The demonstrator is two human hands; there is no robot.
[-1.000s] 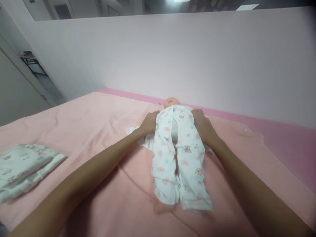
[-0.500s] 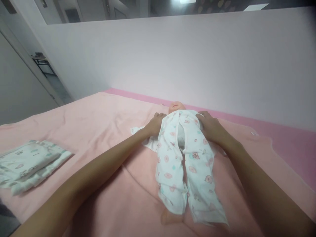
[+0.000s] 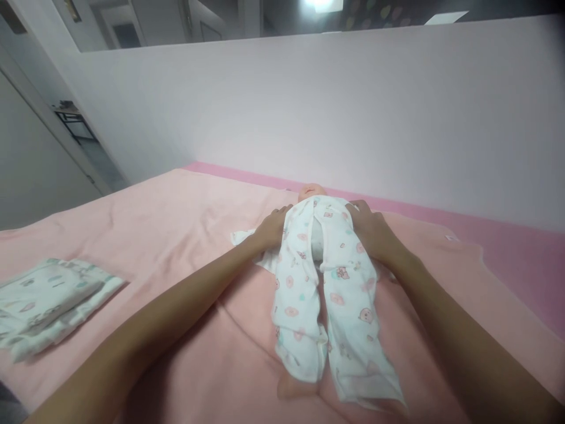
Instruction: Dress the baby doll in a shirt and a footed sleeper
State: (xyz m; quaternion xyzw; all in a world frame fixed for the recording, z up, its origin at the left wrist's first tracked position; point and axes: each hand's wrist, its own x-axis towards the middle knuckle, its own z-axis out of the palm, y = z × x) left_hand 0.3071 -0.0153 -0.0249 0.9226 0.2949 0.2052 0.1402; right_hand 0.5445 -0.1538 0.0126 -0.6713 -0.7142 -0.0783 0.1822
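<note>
A baby doll [image 3: 312, 190] lies on its back on a pink blanket [image 3: 198, 353], its head toward the wall. White patterned pants [image 3: 348, 297] cover its legs and reach up over its body, with a pale patch showing between the legs. One foot [image 3: 298, 387] sticks out at the near end. My left hand [image 3: 274, 227] is at the left side of the waist, over a white sleeve. At the right side, my right hand [image 3: 368, 227] rests against the pants' upper edge. The fingertips of both hands are partly hidden by the cloth and the doll's body.
Folded patterned cloths [image 3: 57, 297] lie on the blanket at the left. A white wall [image 3: 318, 112] rises behind the pink mat edge [image 3: 521, 253]. Far left, a small dark table [image 3: 75, 121] stands beyond an opening.
The view has shifted slightly, so the doll appears a little further left. Both hands stay at the sides of the waist, and the right hand's fingers have moved slightly.
</note>
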